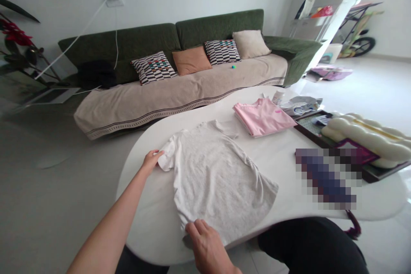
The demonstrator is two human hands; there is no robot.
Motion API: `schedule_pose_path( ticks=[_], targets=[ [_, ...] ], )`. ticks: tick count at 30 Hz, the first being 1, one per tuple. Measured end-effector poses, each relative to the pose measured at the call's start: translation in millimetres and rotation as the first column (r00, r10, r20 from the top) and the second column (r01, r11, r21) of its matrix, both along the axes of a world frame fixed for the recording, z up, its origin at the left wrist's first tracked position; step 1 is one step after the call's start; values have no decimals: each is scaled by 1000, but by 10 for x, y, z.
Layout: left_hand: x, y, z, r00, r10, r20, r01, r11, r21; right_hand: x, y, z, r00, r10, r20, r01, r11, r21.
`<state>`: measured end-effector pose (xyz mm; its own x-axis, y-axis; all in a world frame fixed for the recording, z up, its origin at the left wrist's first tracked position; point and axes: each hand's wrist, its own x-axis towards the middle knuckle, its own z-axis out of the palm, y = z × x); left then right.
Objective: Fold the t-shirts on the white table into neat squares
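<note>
A light grey-white T-shirt lies spread on the white table, its fabric wrinkled and its right side bunched. My left hand pinches the edge of the left sleeve, fingers closed on the cloth. At the near left corner of the hem, my right hand is closed with its fingers curled over the fabric; the thumb is mostly hidden. Behind the shirt to the right, a folded pink T-shirt rests on a small pile of folded clothes.
A dark tray with a cream, bumpy object stands on the table's right. Near it lie a pixelated dark item, a silver packet and a small white bottle. Beyond the table is a green sofa with cushions.
</note>
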<state>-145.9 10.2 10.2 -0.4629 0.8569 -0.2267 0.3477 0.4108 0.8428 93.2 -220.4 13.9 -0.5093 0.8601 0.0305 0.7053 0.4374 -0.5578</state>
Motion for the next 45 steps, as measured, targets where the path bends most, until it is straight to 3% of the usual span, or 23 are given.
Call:
schedule_pose_path(
  ticks=[5,11,15,17,20,23,26,29,34,39,45],
  targets=[
    [-17,-17,7,959,140,246,-144,990,-3,41,10,60,984,161,73,-164,986,35],
    [-34,-10,4,896,217,387,-219,975,-40,-121,43,95,988,104,111,-107,994,20],
    [-60,-5,75,882,218,418,-222,974,-39,-89,123,190,999,11,41,-13,999,44],
    [-59,46,155,886,202,418,-211,977,-24,8,157,258,992,-83,-90,84,997,-2],
    [12,222,340,903,157,400,-181,983,24,234,200,360,916,-247,-317,223,969,-111],
    [226,488,540,928,81,364,-117,990,78,490,240,404,843,-358,-402,305,933,-193],
    [586,753,640,952,-9,305,-27,993,113,707,268,353,811,-433,-393,379,901,-212],
    [999,950,574,973,-75,217,44,989,143,858,282,231,799,-476,-368,438,879,-186],
    [1443,1100,238,990,-132,45,122,976,179,1000,298,25,816,-496,-297,454,868,-202],
    [1533,1147,-5,983,-171,-67,181,966,186,1019,303,-62,810,-487,-327,439,873,-211],
    [1559,1112,-8,929,-323,-182,358,908,218,1047,282,-119,781,-518,-348,489,855,-174]
  ],
)
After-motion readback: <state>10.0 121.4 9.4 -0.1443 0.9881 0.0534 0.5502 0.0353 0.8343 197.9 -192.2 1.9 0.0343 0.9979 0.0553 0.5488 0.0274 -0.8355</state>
